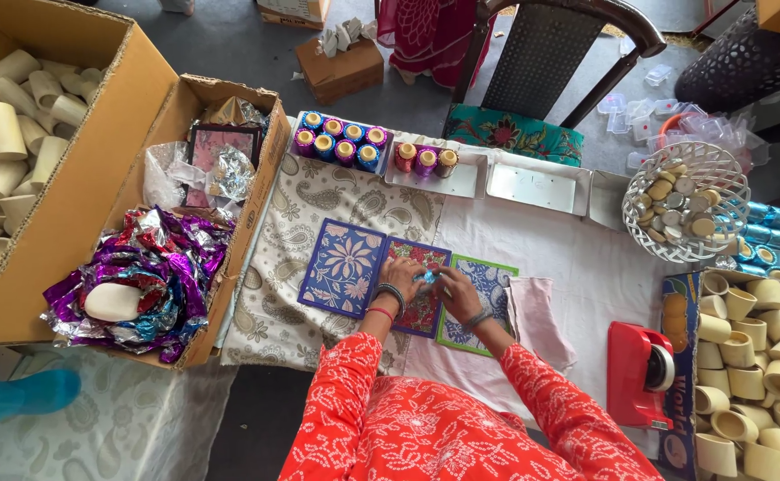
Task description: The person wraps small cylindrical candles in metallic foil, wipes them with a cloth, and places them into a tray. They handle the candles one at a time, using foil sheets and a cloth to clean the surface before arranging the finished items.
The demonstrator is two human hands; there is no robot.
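Both hands meet over the middle of the cloth-covered surface [550, 258], above three patterned square boards laid side by side. The left hand [402, 274] and the right hand [455, 292] are curled in toward each other, fingertips pinching a small roll wrapped in shiny blue foil [426, 277] between them. The roll is mostly hidden by the fingers, so its long axis cannot be told for sure; it seems to lie roughly across, from one hand to the other. It sits just above the red board [426, 307], with the blue board [343, 267] to its left and the green-edged board [490, 283] to its right. Behind them, white trays [532, 189] hold finished foil-wrapped rolls [341, 142] standing on end. A red tape dispenser [641, 374] stands near the right forearm, beside a box of bare cardboard tubes [755, 374]. A heap of purple foil scraps [154, 267] lies in a carton well to the left.
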